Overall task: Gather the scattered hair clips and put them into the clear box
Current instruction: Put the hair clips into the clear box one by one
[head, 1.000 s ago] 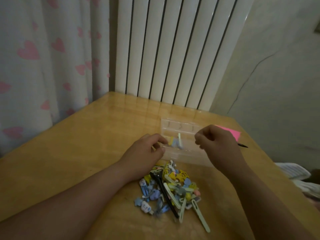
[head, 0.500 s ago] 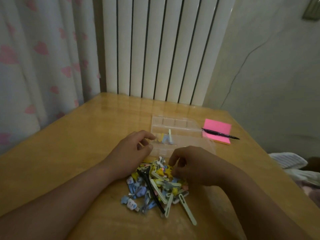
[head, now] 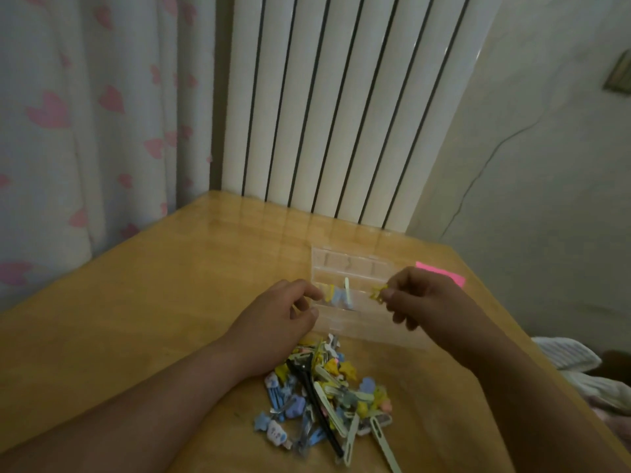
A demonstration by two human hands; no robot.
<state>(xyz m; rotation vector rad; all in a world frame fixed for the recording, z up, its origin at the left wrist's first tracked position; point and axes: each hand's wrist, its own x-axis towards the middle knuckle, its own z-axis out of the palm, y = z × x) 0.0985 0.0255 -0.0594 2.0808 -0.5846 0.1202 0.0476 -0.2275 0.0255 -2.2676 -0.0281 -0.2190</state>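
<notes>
Pinching something, is it, that right hand [head: 430, 302]?

Yes: thumb and forefinger nip a small yellow clip [head: 377, 292], lifted over the right part of the clear box [head: 362, 327].

And the left hand [head: 280, 315]?

It sits on the table [head: 164, 302] at the box's left end, fingers bent, thumb and forefinger closed on that end wall. The light is dim, so I would say it seems to grip rather than merely touch.

Is anything in the box?

A few pieces in a compartment near the left end: a yellow one, a blue one and a long pale green clip [head: 348, 291]. The lid lies open on the far side.

Where are the rest?

In a pile of clips [head: 327, 397] on the table just in front of the box, between the two forearms. Blue, yellow and pink ones lie jumbled, with a long black clip [head: 312, 390] slanting across the heap and a long pale clip [head: 384, 445] jutting out at the near right.

Anything else about?

A pink pad [head: 444, 273] just behind the right hand, a white radiator [head: 341, 114] beyond the table, and a curtain [head: 85, 114] with pink hearts to the left.
</notes>
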